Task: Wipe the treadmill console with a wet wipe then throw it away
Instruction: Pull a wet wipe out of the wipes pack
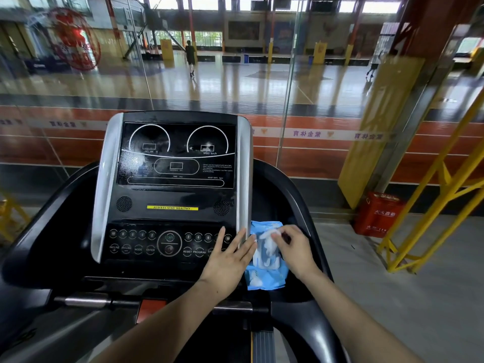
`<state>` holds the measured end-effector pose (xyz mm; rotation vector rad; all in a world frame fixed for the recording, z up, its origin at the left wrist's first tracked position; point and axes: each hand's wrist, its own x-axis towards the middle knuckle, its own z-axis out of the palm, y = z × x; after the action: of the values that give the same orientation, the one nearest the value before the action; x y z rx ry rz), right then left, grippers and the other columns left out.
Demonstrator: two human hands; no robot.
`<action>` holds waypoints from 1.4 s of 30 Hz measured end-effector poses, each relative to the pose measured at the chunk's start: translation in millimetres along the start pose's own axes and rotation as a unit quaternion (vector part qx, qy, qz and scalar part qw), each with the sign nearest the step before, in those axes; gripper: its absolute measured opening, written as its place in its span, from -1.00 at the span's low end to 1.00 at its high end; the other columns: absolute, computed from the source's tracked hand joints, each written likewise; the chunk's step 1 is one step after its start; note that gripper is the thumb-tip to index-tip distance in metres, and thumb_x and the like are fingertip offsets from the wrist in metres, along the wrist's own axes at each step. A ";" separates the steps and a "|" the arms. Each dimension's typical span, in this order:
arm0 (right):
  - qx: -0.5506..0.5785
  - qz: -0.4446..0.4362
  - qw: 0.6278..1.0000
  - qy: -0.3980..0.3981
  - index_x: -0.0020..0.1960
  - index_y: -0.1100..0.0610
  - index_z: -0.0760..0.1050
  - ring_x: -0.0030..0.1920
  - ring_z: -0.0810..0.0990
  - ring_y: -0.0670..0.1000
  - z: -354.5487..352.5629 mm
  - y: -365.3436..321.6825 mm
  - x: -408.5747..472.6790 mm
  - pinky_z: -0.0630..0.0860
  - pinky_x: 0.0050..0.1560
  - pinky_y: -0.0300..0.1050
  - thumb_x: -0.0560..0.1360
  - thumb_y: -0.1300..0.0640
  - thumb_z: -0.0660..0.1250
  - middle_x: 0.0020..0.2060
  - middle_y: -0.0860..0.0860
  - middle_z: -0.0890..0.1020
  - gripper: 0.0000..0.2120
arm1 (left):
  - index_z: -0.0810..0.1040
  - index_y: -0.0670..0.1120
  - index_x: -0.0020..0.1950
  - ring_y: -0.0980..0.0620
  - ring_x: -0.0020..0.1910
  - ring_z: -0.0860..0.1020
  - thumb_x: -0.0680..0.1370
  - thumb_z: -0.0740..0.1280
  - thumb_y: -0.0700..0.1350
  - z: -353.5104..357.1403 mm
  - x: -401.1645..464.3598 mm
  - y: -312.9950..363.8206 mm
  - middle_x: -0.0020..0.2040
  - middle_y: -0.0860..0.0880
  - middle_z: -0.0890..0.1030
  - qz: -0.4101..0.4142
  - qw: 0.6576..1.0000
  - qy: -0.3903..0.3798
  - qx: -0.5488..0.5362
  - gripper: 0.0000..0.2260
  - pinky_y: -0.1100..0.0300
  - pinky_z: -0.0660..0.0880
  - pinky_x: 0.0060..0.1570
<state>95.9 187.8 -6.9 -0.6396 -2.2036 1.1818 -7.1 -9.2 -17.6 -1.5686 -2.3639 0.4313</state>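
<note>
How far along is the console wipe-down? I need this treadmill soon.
Only starting. The blue wet-wipe pack sits in the tray right of the console. The left hand rests flat beside it; the right hand pinches a white wipe at the pack's opening. Smudges still show on the display, so wiping looks undone. Binning the wipe also remains; no bin is visible nearby.

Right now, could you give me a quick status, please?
Left hand flat, steadying wipe pack. Right hand pinching wipe at pack opening. Console unwiped, unobstructed.
</note>
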 end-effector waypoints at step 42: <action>-0.252 0.021 0.965 -0.076 0.21 0.14 0.47 -0.05 0.64 0.19 -4.6 -11.9 29.1 0.58 -0.06 0.01 0.60 0.04 0.43 -0.01 0.14 0.64 -0.73 | -0.23 -0.18 0.68 -0.32 0.62 -0.37 0.66 0.20 -0.11 -13.0 -1.0 7.9 0.71 -0.18 -0.11 0.023 0.999 0.020 0.015 -0.25 -0.38 -0.37 0.53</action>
<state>75.8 203.0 12.5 -0.8208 -2.6594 0.7005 4.9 -5.9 -8.8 -1.6051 -2.2851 0.4389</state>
